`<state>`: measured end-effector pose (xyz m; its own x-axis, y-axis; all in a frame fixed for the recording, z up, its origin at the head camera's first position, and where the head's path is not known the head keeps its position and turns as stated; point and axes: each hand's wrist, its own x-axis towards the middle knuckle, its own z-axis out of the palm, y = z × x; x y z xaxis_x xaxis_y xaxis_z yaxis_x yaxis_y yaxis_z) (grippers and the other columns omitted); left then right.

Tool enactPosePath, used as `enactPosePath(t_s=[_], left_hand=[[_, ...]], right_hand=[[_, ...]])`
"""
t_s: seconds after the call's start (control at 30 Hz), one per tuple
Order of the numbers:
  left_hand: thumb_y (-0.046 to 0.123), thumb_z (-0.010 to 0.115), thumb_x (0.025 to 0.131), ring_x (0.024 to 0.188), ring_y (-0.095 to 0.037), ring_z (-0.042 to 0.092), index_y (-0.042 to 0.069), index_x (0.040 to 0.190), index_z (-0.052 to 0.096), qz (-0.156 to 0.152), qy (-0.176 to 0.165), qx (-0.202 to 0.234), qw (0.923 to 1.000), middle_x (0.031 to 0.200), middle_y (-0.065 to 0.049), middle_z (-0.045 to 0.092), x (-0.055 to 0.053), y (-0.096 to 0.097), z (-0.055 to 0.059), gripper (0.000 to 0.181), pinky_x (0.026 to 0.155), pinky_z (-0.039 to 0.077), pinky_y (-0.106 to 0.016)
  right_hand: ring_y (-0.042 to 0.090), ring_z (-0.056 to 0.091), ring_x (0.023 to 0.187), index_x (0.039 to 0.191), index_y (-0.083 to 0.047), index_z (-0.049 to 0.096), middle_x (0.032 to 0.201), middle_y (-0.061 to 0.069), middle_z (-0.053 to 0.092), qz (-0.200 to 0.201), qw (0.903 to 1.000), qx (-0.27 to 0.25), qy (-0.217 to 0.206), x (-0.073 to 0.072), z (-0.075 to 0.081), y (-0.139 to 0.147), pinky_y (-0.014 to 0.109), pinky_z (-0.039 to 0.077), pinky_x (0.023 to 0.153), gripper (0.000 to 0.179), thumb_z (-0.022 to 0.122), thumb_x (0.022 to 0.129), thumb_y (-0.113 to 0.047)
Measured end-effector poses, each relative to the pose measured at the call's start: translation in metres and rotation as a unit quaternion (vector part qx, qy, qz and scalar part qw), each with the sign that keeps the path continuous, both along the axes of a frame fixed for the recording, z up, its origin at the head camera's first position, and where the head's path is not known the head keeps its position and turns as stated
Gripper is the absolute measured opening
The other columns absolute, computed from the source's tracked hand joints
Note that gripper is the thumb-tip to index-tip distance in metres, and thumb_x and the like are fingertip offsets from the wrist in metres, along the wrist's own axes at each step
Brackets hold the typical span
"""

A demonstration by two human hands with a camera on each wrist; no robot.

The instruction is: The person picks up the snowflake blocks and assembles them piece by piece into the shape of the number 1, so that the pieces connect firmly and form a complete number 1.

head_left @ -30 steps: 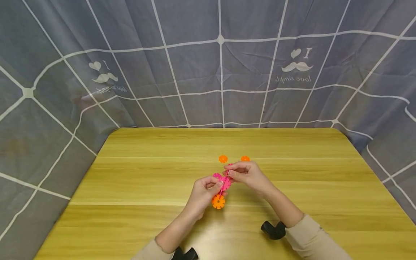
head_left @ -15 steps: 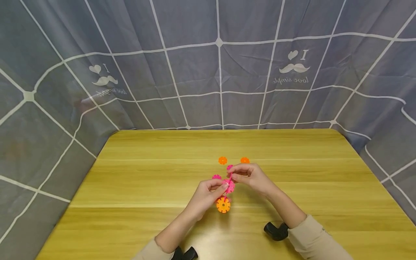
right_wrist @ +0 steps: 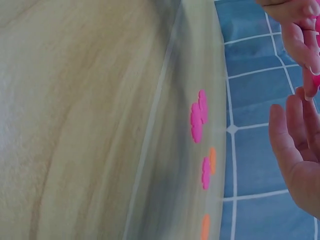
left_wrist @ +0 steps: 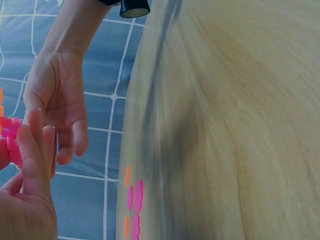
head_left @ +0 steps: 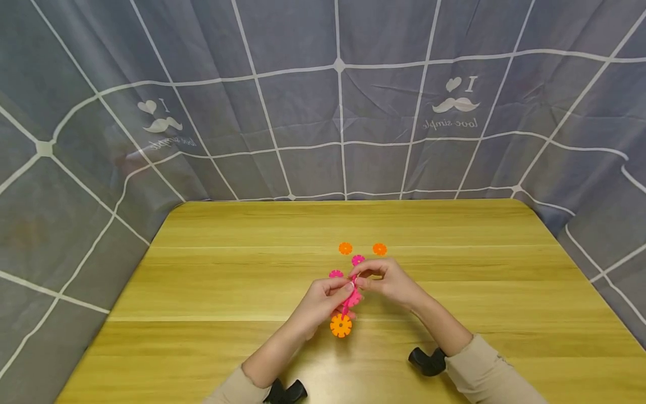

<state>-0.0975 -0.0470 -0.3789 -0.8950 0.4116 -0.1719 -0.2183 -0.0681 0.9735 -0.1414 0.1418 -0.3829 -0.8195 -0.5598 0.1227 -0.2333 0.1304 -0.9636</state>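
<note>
My left hand point(head_left: 323, 306) pinches a chain of interlocking notched plastic discs above the table. An orange disc point(head_left: 341, 326) hangs at the chain's near end, with pink discs point(left_wrist: 11, 132) above it. Thumb and index finger of my right hand point(head_left: 387, 281) pinch a pink disc, seen edge-on, at the chain's upper end, right against the left fingertips. Fingers hide much of where the pieces meet. In the right wrist view, the right hand's other fingers point(right_wrist: 280, 130) extend loosely below the work.
Beyond the hands lie loose discs on the wooden table point(head_left: 227, 269): a left orange one point(head_left: 345, 248), a right orange one point(head_left: 379, 248), a nearer pink one point(head_left: 336, 274) and a farther pink one point(head_left: 358, 260). A grey checked curtain point(head_left: 303, 112) surrounds the table. Black wrist mounts point(head_left: 427, 362) sit at both forearms.
The right hand has come slightly nearer and lower, closing against the left fingertips. The held chain has shifted down, its orange disc swinging right and then back left. The loose orange discs have stayed put.
</note>
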Motion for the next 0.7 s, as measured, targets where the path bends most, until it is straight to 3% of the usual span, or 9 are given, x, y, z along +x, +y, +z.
enactPosePath(t_s=[0.13, 0.33, 0.57, 0.7], left_hand=[[0.018, 0.054, 0.096, 0.060, -0.008, 0.064, -0.012, 0.115, 0.057, 0.003, -0.008, 0.002, 1.0000, 0.097, -0.022, 0.066, 0.000, -0.001, -0.001, 0.036, 0.064, 0.055, -0.023], [0.024, 0.057, 0.094, 0.060, -0.009, 0.063, -0.011, 0.118, 0.055, 0.018, -0.017, -0.015, 0.9996, 0.079, -0.002, 0.064, 0.000, -0.002, -0.001, 0.043, 0.063, 0.054, -0.022], [0.024, 0.058, 0.093, 0.064, -0.011, 0.065, -0.012, 0.121, 0.053, 0.030, -0.033, -0.015, 0.9989, 0.080, -0.001, 0.063, -0.001, -0.005, -0.002, 0.046, 0.072, 0.056, -0.031], [0.024, 0.059, 0.093, 0.068, -0.013, 0.067, -0.012, 0.121, 0.053, 0.036, -0.034, -0.012, 0.9987, 0.080, -0.001, 0.065, -0.002, -0.006, -0.002, 0.046, 0.072, 0.056, -0.031]], right_hand=[[0.020, 0.058, 0.086, 0.103, 0.007, 0.065, 0.096, 0.010, 0.064, 0.006, 1.0000, -0.002, -0.005, 0.000, -0.002, -0.001, 0.032, 0.051, 0.075, 0.018, 0.062, 0.087, -0.002], [0.021, 0.059, 0.085, 0.114, 0.008, 0.059, 0.101, 0.018, 0.063, -0.024, 0.9995, 0.010, -0.016, -0.007, -0.006, 0.000, 0.027, 0.051, 0.073, 0.031, 0.064, 0.087, -0.006], [0.027, 0.060, 0.077, 0.111, 0.013, 0.056, 0.090, 0.012, 0.065, -0.141, 0.9883, -0.008, -0.058, -0.028, -0.015, 0.011, 0.027, 0.054, 0.069, 0.032, 0.066, 0.083, 0.000], [0.021, 0.059, 0.073, 0.112, 0.011, 0.058, 0.087, 0.010, 0.065, -0.203, 0.9776, 0.038, -0.039, -0.044, -0.019, 0.019, 0.025, 0.051, 0.065, 0.034, 0.068, 0.082, -0.001]])
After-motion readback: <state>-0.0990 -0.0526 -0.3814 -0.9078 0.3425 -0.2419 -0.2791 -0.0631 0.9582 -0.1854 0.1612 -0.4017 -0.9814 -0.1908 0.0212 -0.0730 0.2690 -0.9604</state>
